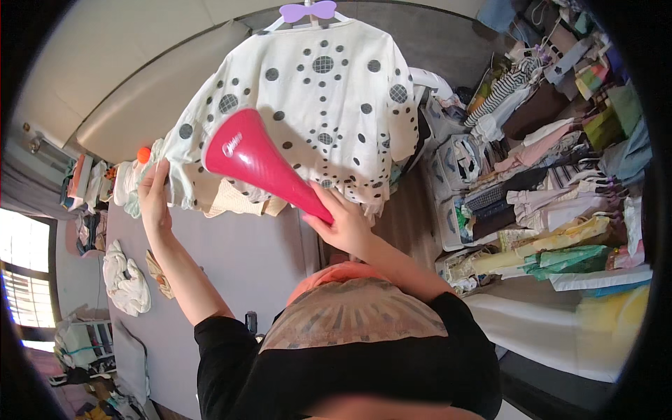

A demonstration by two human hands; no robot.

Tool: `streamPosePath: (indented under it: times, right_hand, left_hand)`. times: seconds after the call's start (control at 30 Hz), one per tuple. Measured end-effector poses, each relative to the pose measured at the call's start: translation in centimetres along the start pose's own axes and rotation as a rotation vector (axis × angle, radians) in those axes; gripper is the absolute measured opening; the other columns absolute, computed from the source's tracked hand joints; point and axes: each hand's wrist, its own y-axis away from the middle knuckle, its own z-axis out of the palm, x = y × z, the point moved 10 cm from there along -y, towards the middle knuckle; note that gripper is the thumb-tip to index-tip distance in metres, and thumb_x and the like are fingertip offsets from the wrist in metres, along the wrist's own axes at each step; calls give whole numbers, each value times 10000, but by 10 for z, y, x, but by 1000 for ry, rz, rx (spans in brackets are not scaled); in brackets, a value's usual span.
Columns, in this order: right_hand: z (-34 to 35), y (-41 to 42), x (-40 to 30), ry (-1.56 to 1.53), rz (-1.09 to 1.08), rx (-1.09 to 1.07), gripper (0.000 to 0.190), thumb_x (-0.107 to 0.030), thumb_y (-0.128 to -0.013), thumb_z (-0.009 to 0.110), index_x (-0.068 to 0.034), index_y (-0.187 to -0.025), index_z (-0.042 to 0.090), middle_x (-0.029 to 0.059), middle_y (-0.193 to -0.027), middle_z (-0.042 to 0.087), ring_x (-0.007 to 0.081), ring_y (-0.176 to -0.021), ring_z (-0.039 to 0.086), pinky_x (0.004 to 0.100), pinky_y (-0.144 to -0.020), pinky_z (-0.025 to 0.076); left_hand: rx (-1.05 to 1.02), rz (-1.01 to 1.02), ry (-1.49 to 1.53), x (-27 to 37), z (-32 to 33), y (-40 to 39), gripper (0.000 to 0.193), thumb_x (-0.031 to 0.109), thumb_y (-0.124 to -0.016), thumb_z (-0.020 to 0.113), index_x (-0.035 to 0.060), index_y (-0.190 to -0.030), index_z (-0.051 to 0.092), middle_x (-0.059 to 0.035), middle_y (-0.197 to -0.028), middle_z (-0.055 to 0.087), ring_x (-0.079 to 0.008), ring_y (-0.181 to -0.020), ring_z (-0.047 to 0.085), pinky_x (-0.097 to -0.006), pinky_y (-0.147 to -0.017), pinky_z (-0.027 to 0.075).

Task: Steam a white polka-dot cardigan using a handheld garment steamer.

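Observation:
A white blouse with black dots [323, 86] hangs on a white hanger with a purple bow-shaped top [307, 11]. My right hand [344, 218] grips the narrow end of a glossy red handheld garment steamer [252, 157], whose wide end points up and left in front of the blouse. At the far left, my left hand [156, 194] is raised at the blouse's sleeve end, with the fingertips on the pale fabric. The thumb and fingers are close together there, and whether they pinch the cloth is partly hidden. An orange ball-shaped thing [144, 154] shows just above that hand.
Many clothes [556, 184] hang along the right, beside transparent storage bins [451, 220]. A grey-mauve bed-like surface [220, 262] spreads below the blouse, with a cream garment [126, 278] on its left part. A barred window [27, 268] is at far left.

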Motion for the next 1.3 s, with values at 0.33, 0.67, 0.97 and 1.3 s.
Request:
streamPosePath:
  times: [0.33,0.67,0.97,1.3]
  right_hand:
    - [58,19,43,90,14,-231,661,-322,-915,691,-29,-1451,439,214,-1115,605,362,-781,675,433,-645,567]
    - [58,47,84,336,54,-251,649,-254,-873,709,-109,-1458,467,157,-1075,608,332,-782,689,425,-657,574]
    - [41,30,35,230,3,-169,657,-229,-847,727,-140,-1452,488,130,-1041,615,303,-817,696,418,-669,578]
    - [21,133,146,457,204,-226,649,-267,-811,747,-170,-1418,540,148,-1048,631,353,-799,673,449,-701,566]
  left_hand:
    - [-47,174,-146,45,12,19,308,243,-1045,576,16,-1226,679,10,-1090,690,-41,-1004,578,-209,-921,411]
    - [-64,225,28,61,17,24,282,203,-1057,548,-5,-1219,647,-47,-1170,693,-100,-1086,626,-252,-947,472]
    - [-297,-132,797,-5,21,0,349,221,-1054,535,-19,-1306,570,-131,-1248,678,-228,-1134,664,-408,-927,590]
    - [-554,-30,1197,-6,19,-27,470,345,-1086,412,-2,-1378,537,-164,-1374,601,-315,-1256,578,-515,-1110,431]
